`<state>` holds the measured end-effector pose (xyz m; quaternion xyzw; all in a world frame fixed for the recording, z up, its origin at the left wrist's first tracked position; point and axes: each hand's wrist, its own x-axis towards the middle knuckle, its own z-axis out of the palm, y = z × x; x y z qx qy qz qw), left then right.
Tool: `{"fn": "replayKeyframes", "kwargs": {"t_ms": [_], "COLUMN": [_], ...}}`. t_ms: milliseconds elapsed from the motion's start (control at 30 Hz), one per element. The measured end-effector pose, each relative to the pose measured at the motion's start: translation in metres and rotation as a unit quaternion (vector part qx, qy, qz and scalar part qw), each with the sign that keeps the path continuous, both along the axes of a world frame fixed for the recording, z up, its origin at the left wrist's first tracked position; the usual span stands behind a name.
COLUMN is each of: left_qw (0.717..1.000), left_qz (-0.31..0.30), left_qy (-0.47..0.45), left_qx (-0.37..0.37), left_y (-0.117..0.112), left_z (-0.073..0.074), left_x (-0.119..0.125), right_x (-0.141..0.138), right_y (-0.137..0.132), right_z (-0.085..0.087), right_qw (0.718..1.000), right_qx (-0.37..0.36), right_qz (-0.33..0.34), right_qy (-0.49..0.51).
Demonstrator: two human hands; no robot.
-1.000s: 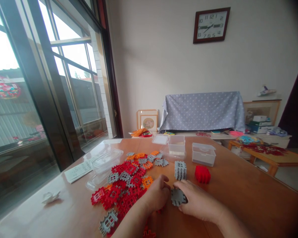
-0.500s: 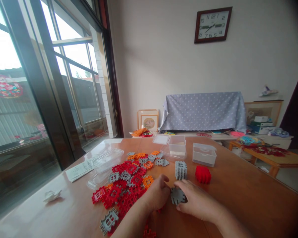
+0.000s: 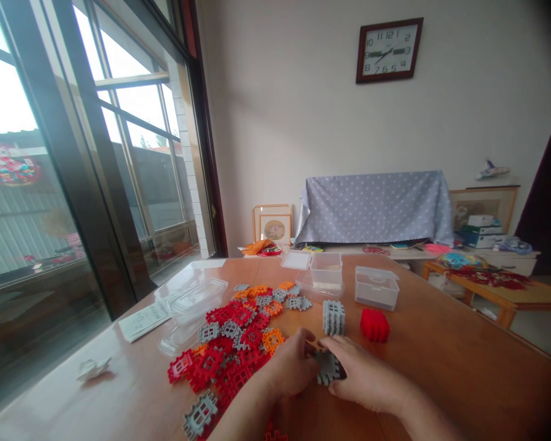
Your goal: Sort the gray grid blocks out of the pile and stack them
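Note:
A grey interlocking plastic tile piece (image 3: 327, 366) sits between my two hands just above the wooden table (image 3: 441, 361). My left hand (image 3: 290, 367) curls its fingers against the piece's left side. From the right, my right hand (image 3: 365, 375) wraps round it with the thumb on top. Left of my hands lies a loose pile of red, grey and orange tiles (image 3: 239, 334). Just beyond my hands stand a grey stack of joined tiles (image 3: 333, 317) and a red stack (image 3: 375, 324).
Two clear plastic boxes (image 3: 376, 286) (image 3: 327, 271) stand further back, with a clear lid and tray (image 3: 193, 295) at the left by a paper sheet (image 3: 143, 320). A crumpled white scrap (image 3: 90, 367) lies near the window edge. A low side table (image 3: 500, 286) stands at the right.
My hands have closed a little tighter round the grey piece, the left fingers now touching it. The view has shifted slightly; the other pieces have not moved.

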<state>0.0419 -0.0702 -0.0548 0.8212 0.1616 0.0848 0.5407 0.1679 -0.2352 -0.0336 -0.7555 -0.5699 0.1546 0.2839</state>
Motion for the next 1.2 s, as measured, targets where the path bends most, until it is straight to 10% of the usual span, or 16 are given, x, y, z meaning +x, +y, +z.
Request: {"fn": "replayKeyframes", "kwargs": {"t_ms": [233, 500, 1200], "left_qw": [0.996, 0.949, 0.937], "left_qz": [-0.050, -0.023, -0.021], "left_qy": [0.045, 0.094, 0.083], "left_qx": [0.060, 0.299, 0.337], "left_y": [-0.001, -0.011, -0.010], "left_z": [0.015, 0.040, 0.022], "left_x": [-0.012, -0.022, -0.010], "right_x": [0.003, 0.016, 0.016], "right_y": [-0.001, -0.013, -0.005], "right_z": [0.002, 0.004, -0.007], "right_qw": [0.999, 0.999, 0.988], "right_qx": [-0.002, -0.007, -0.081], "right_qz": [0.009, -0.041, -0.126], "right_qy": [0.034, 0.007, -0.036]}}
